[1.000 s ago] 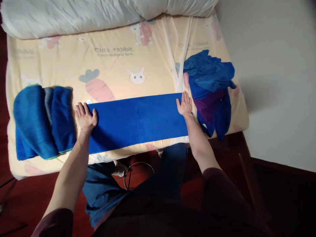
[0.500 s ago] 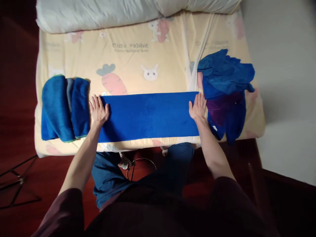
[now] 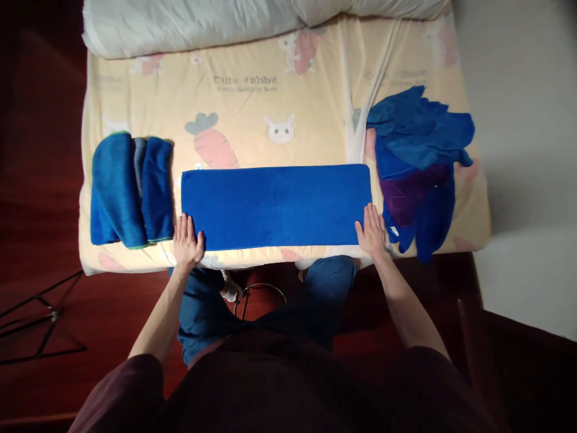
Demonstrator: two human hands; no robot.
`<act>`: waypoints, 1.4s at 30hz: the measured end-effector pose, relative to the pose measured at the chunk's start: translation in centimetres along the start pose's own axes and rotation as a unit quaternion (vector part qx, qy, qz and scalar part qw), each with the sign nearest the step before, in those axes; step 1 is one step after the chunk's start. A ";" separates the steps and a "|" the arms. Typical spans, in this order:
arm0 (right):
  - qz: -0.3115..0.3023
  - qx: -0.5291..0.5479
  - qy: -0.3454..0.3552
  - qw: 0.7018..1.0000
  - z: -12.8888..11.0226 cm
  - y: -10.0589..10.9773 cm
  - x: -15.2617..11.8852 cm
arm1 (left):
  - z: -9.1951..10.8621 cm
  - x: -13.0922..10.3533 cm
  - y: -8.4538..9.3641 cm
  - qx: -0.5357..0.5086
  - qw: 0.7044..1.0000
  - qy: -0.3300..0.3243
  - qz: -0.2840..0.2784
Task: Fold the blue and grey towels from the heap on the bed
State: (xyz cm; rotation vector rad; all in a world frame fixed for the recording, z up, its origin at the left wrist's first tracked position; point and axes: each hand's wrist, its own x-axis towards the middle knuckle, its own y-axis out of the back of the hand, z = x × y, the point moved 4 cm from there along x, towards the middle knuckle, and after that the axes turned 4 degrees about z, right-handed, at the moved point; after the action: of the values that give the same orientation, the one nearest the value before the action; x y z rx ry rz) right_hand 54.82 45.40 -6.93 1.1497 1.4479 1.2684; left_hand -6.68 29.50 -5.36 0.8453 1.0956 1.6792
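Observation:
A blue towel (image 3: 277,206) lies flat as a long rectangle across the front of the bed. My left hand (image 3: 187,240) rests palm down on its near left corner, fingers stretched out. On the near right corner lies my right hand (image 3: 372,231), also flat with the fingers extended. Left of the towel are several folded blue and teal towels (image 3: 119,189) set side by side, a grey one among them. To the right sits a loose, crumpled pile of blue and purple cloths (image 3: 419,174), close beside my right hand.
The bed wears a yellow sheet (image 3: 243,123) printed with carrots and rabbits. A rolled white quilt (image 3: 193,27) runs along its far side. A white surface (image 3: 523,198) adjoins on the right. Thin black stand legs (image 3: 49,316) are on the floor at lower left.
Both hands have slid from the towel's far corners toward me, down its short edges to the near corners. The whole view has shifted slightly.

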 end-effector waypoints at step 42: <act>0.015 0.820 -0.312 0.480 -32.6 -4.2 -14.5 | -4.4 -18.0 0.6 -0.030 0.993 0.114 0.016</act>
State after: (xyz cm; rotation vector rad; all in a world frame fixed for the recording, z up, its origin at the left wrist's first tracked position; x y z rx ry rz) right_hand 25.44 24.76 -7.21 2.3379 1.7377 -1.1576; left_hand -4.78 11.16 -7.41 0.6473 1.1816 1.8603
